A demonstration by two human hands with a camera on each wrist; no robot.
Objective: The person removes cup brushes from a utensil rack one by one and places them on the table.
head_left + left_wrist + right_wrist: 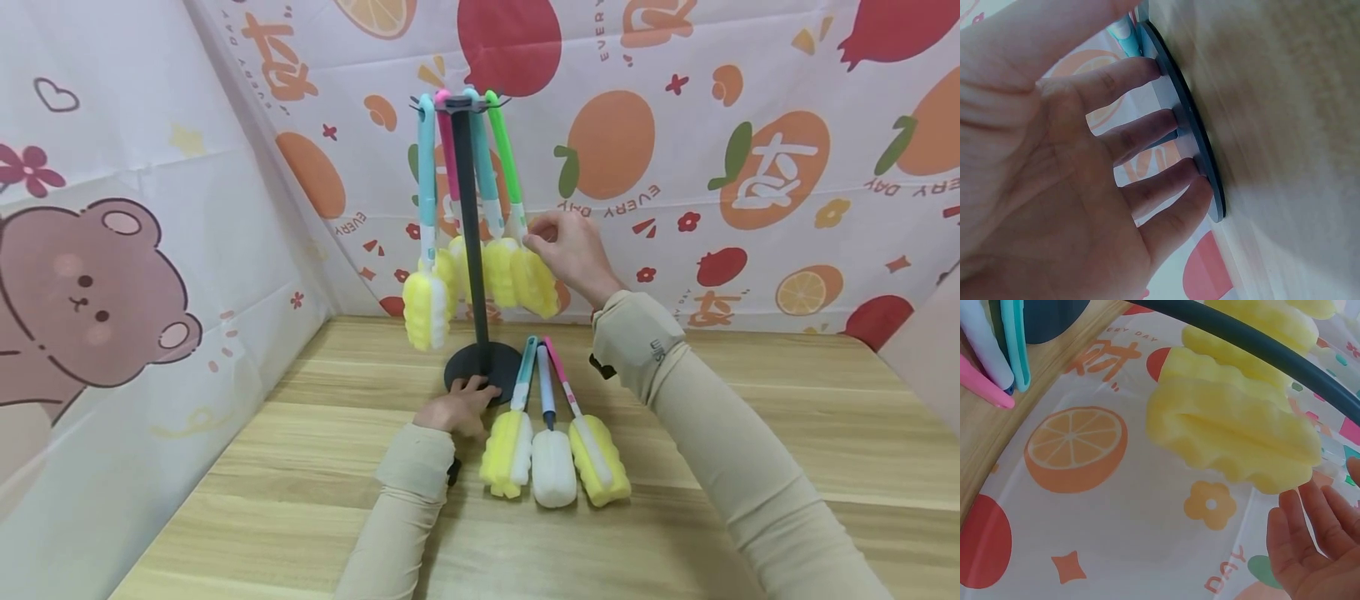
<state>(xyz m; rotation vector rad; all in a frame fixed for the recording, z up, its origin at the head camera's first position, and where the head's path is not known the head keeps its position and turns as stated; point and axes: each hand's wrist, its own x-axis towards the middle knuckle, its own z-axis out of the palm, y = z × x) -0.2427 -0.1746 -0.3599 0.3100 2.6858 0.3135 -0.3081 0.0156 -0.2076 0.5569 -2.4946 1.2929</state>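
Note:
A black stand [467, 167] rises from a round base [502, 360], with several sponge bottle brushes hung from its top hooks. My left hand [459, 410] rests on the front rim of that base, fingers fairly straight; the left wrist view shows the fingertips [1169, 119] on the disc. At the stand's right side, my right hand [573, 254] pinches the white neck of a green-handled sponge brush [504, 146], just above its yellow head [1229, 431]. The green handle's looped end is up at a hook. A blue-handled brush [427, 304] hangs at the left.
Three brushes lie on the wooden table [300, 500] before the base: a teal-handled one [506, 450], a white-headed one [553, 471] and a pink-handled one [600, 458]. A fruit-print cloth [780, 250] stands behind, and a bear-print cloth [90, 292] at the left.

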